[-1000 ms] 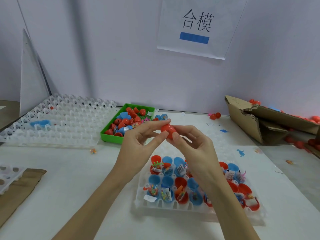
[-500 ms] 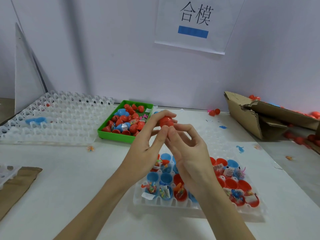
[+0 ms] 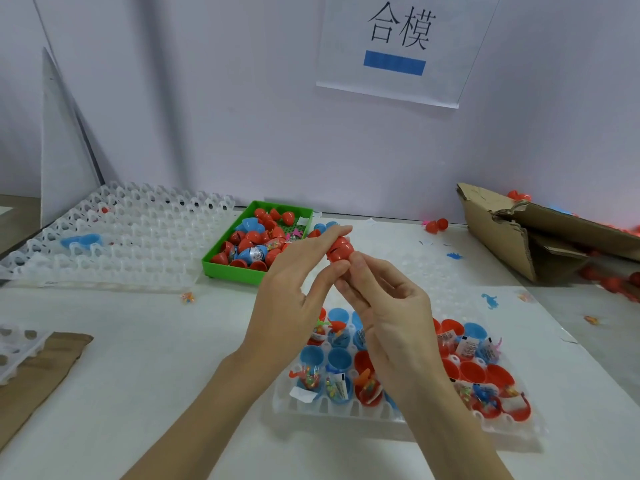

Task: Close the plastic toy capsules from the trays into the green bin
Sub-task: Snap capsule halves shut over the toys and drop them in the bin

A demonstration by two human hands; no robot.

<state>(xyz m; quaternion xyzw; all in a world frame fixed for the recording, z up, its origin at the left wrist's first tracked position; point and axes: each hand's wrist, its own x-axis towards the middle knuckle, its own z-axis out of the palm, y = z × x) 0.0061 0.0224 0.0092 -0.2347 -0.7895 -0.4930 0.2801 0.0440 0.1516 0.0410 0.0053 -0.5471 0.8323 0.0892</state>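
A red capsule [image 3: 341, 250] sits pinched between the left hand [image 3: 294, 303] and right hand [image 3: 391, 313], above the near tray [image 3: 346, 408] of open halves. The white surface [image 3: 156, 358] also carries the green bin [image 3: 221, 268], an empty tray [image 3: 138, 237] and torn cardboard [image 3: 502, 230], beneath a wall sign [image 3: 398, 46].

I'm looking at a small assembly/packing workstation, not a home. White tabletop [image 3: 138, 358] w/ plain partition walls round it, and a printed paper sign [image 3: 398, 46] w/ Chinese characters & a blue bar taped up like a station label. Clear moulded trays [image 3: 131, 237] w/ rows of cells, one tray [image 3: 346, 407] full of open red & blue capsule halves, a green bin [image 3: 221, 268] of capsules, torn cardboard box [image 3: 502, 233] at right w/ loose parts spilled nearby.
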